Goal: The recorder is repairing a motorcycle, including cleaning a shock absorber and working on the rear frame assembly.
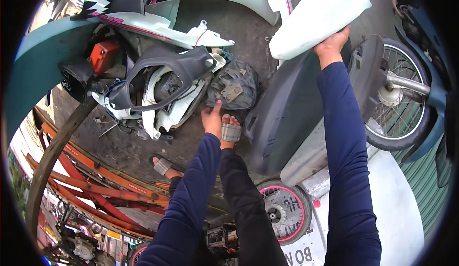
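The right hand [333,43] closes its grip on a white fairing panel [318,15], lifted clear of the floor pile (more panels remain); the left hand [212,119] reaches open toward a grey part [234,88].

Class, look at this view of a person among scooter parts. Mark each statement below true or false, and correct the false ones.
1. The right hand grips the edge of a white body panel. True.
2. The left hand holds a spanner. False: it holds no tool and reaches down toward a dark grey headlight housing on the ground.
3. Both sleeves are dark blue. True.
4. The person is barefoot. False: each foot wears a sandal with a grey strap.
5. A small wheel with a pink rim lies near the person's legs. True.
6. The orange box lies to the right of the spoked wheel. False: it lies far to the left.
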The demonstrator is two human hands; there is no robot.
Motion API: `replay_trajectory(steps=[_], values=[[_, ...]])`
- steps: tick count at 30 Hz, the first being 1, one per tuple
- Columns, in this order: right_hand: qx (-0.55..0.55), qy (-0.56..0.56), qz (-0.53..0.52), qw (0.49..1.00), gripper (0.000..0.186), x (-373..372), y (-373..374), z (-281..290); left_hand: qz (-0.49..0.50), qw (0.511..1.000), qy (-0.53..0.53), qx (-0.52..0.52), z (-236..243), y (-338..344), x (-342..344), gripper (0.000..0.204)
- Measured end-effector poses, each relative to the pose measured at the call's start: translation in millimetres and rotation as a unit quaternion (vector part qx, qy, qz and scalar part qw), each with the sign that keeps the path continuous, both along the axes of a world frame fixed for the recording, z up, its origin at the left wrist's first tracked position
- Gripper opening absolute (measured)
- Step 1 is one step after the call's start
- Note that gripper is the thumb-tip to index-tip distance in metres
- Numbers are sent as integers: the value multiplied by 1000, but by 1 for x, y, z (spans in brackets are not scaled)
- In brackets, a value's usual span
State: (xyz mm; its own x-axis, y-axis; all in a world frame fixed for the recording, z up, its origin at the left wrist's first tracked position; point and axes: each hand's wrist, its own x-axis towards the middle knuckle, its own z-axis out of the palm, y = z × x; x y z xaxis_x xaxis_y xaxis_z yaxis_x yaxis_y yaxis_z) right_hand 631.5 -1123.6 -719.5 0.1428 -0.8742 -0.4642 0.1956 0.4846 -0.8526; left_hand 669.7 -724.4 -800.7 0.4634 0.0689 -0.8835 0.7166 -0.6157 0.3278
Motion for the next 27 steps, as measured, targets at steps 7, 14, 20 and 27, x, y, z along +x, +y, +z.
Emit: replay_trajectory(steps=[7,14,20,27], values=[[110,-10,-45,993,74,-12,-18,-44,256,947,138,-139,-19,-9,-8,74],[47,-12,1,999,86,-22,-2,-43,237,949,156,-137,-11,4,-7,54],[-198,378,-110,898,41,-21,89,9,289,937,165,-105,33,64,-26,48],[-201,539,411,707,68,18,233,-88,259,938,226,-38,64,135,-46,42]])
